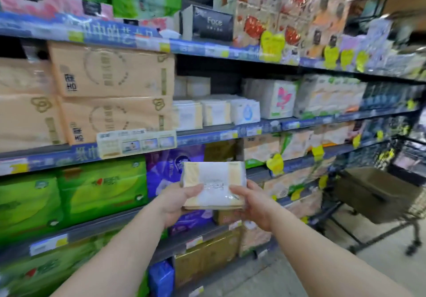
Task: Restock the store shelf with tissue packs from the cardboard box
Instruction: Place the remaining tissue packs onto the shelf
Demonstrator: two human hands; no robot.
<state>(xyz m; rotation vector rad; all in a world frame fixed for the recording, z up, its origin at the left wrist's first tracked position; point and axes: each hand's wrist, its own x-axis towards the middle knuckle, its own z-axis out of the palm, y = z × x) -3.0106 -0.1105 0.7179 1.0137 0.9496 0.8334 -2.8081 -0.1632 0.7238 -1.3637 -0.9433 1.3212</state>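
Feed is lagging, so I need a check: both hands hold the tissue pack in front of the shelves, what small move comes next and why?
Probably lift the tissue pack, held by the left hand and right hand, toward the matching cream-and-white packs on the shelf above. That row sits low, with dark open space above and behind it.

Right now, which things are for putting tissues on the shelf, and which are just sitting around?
For the job:
tissue pack, held by the left hand and right hand
matching packs on the shelf
cardboard box in the cart

Just sitting around:
green packs
purple pack
black Face box
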